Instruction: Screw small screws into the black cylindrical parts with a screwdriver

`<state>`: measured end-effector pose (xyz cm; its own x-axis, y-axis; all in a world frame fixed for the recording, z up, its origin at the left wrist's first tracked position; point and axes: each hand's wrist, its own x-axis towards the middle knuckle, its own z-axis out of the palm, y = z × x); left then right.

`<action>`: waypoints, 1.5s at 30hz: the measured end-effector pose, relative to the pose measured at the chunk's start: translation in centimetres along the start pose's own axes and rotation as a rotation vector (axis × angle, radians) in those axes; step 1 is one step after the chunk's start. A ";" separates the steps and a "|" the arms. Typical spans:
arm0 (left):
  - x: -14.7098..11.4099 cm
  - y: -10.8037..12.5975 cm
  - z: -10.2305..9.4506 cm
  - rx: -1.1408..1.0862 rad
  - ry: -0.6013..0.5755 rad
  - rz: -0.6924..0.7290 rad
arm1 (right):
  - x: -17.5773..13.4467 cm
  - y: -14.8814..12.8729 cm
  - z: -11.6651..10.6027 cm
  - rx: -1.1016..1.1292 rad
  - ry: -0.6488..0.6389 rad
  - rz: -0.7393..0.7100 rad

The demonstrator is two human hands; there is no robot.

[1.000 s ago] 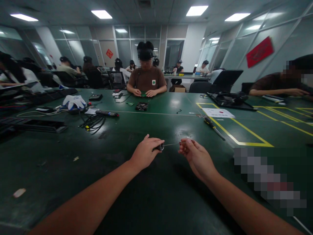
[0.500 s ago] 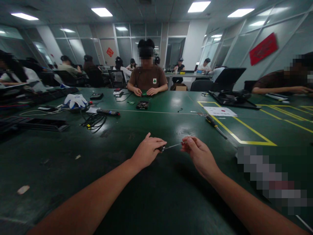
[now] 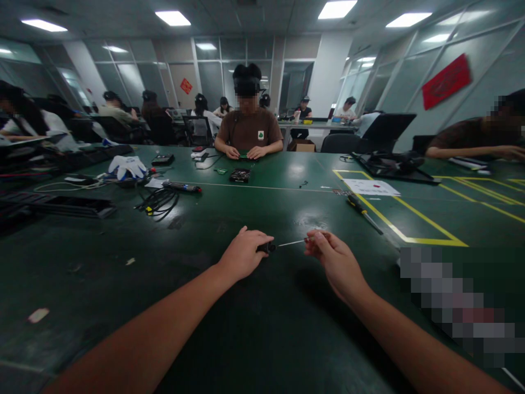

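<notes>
Work in hand looks mid-step to me — nothing reads as finished. Left fingers [image 3: 259,241] are curled round a dark cylindrical part [image 3: 266,248], gripping it over the table [image 3: 262,328]; right fingers [image 3: 322,241] pinch a thin metal rod [image 3: 291,243] at its reddish end. Rod points across the gap at the near face of the part. Touching, inserted or just short: can't tell at this size. Done, by my read: both pieces in hand and roughly lined up. Left: can't put a figure on it — neither is set down, and the part's inside is hidden.

Text check: no brand I can read. White sheet [image 3: 371,186] by the yellow tape [image 3: 437,242] carries print plus a red mark, too small to make out. White glove [image 3: 127,167] has blue marking, illegible. Large red poster [image 3: 447,81] and small red poster [image 3: 186,86] on the walls: blurred. Brown shirt [image 3: 235,128] opposite has a pale patch [image 3: 261,135] with a green motif, no legible words. Screwdriver [image 3: 364,213], yellow and black: no label visible.
</notes>
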<state>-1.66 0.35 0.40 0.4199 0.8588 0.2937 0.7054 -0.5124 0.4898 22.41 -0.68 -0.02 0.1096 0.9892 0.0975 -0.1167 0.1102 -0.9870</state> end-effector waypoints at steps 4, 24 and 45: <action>0.0 0.0 -0.2 -0.002 -0.001 -0.008 | 0.2 0.0 -0.2 -0.019 0.023 0.041; -0.1 3.8 -1.3 0.189 -0.398 -0.017 | 0.4 -1.7 -0.9 0.062 0.194 -0.005; -1.4 -6.8 -8.4 -0.352 0.457 -0.505 | 0.4 -1.7 -1.3 0.066 0.170 0.003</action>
<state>-11.84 2.60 3.55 -0.2375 0.9419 0.2375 0.4930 -0.0938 0.8650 23.92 -0.59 1.57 0.2739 0.9595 0.0663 -0.1807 0.1190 -0.9763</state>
